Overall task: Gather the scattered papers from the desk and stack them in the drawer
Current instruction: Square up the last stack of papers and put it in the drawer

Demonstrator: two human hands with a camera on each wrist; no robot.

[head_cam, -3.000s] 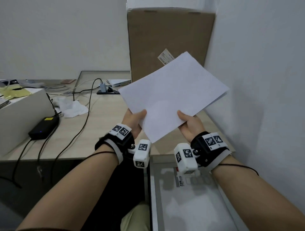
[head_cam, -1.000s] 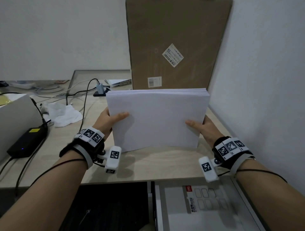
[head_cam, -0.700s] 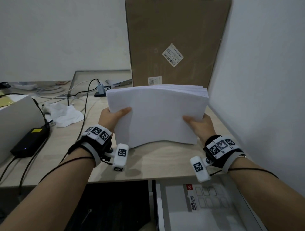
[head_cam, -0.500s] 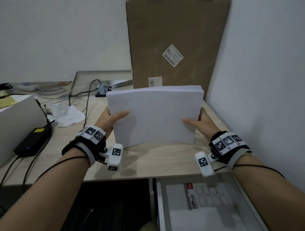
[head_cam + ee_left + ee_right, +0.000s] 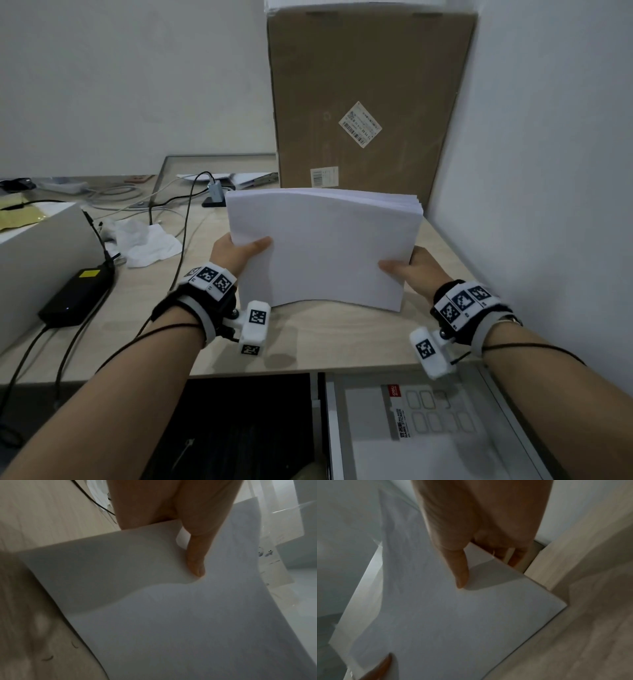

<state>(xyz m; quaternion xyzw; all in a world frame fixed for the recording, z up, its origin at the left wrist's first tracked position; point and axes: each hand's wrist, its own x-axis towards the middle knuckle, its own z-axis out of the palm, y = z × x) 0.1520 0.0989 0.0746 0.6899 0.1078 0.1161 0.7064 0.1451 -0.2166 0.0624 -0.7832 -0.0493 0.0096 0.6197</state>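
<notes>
A thick stack of white papers (image 5: 322, 246) stands on its lower long edge on the wooden desk (image 5: 308, 342), bowed slightly toward me. My left hand (image 5: 239, 251) grips its left edge, thumb on the front sheet. My right hand (image 5: 407, 269) grips the right edge the same way. In the left wrist view the thumb presses a dent into the papers (image 5: 171, 615). The right wrist view shows the right thumb on the papers (image 5: 453, 622) with the other fingers behind the stack. The open grey drawer (image 5: 335, 428) sits below the desk's front edge at the right.
A tall cardboard box (image 5: 366, 102) stands right behind the stack, with a white wall (image 5: 548, 171) close on the right. A crumpled white cloth (image 5: 144, 240), cables and a black power adapter (image 5: 75, 298) lie to the left. A label-sticker pack (image 5: 428, 411) lies in the drawer.
Three seconds ago both hands held one tilted sheet in the air. Over the last second the stack, held on edge, has been lifted, set down and bowed again.
</notes>
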